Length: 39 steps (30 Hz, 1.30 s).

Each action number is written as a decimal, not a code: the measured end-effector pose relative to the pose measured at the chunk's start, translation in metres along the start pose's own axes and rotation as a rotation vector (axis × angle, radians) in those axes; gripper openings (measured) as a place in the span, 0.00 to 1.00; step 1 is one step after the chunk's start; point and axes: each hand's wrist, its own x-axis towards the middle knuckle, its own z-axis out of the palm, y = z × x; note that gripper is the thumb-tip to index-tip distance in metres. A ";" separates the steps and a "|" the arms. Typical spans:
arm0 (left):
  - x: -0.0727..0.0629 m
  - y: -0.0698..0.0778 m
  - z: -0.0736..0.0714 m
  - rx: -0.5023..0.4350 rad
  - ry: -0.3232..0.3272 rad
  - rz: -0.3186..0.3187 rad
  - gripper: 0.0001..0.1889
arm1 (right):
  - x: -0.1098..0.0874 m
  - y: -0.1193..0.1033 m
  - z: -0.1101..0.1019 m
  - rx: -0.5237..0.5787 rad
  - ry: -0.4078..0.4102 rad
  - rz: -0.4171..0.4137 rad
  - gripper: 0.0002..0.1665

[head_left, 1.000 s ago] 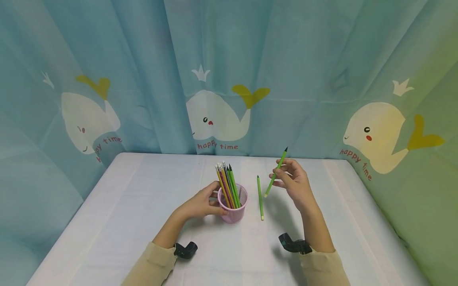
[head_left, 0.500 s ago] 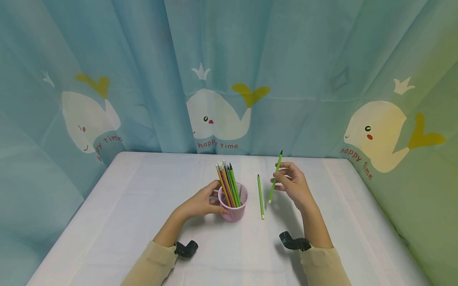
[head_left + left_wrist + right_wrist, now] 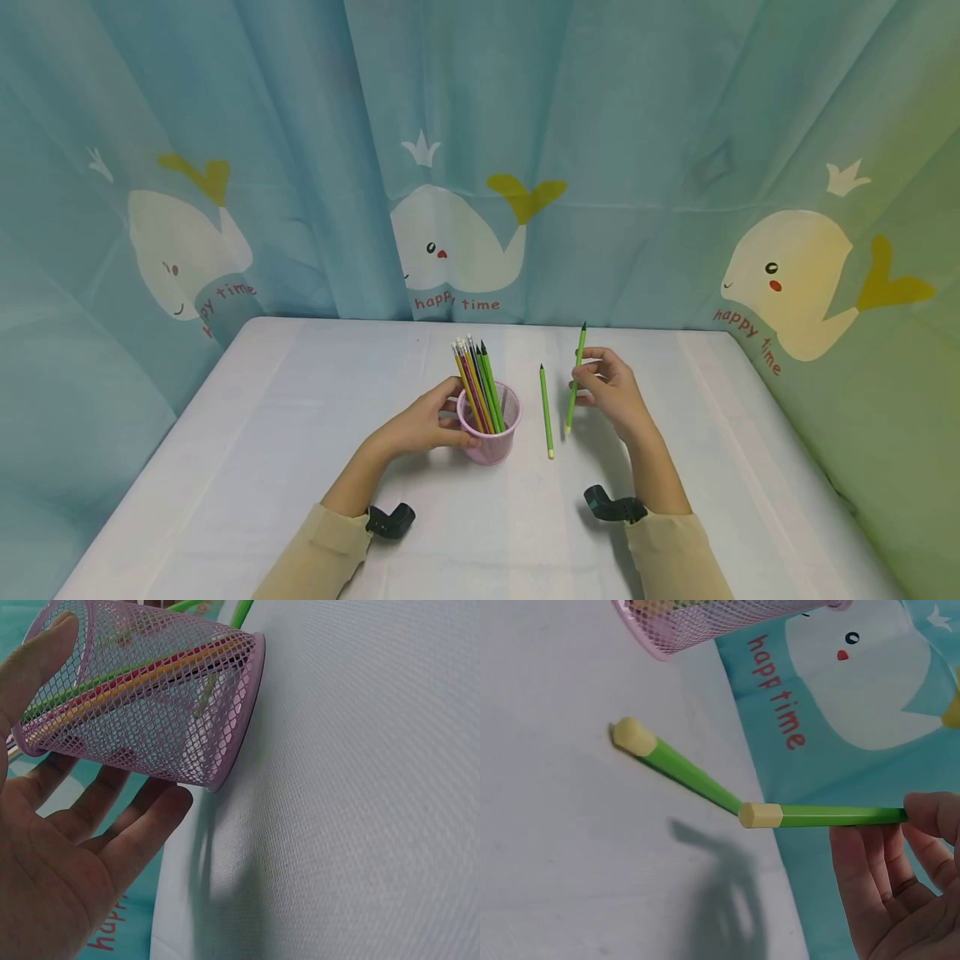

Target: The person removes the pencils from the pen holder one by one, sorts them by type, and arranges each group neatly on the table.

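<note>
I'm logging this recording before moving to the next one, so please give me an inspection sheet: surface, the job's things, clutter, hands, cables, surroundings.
Surface: white table with faint pinkish stripes.
Job's things: pink mesh cup, upright, with mixed pencils leaning inside; loose green pencil lying to the cup's right; held green pencil, dark tip up, pale end down.
Clutter: nothing seen.
Hands: left hand holds the cup by its side; right hand pinches the held pencil.
Cables: nothing seen.
Surroundings: blue-green whale-print curtain behind the table; beige sleeves; black devices at both wrists.
</note>
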 end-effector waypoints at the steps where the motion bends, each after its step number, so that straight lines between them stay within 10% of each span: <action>1: 0.000 0.000 0.000 0.004 0.001 -0.002 0.39 | 0.000 0.001 0.000 0.002 -0.001 0.005 0.23; 39: 0.000 -0.001 0.000 0.002 0.010 -0.017 0.39 | 0.009 0.033 0.012 -0.179 -0.020 0.288 0.28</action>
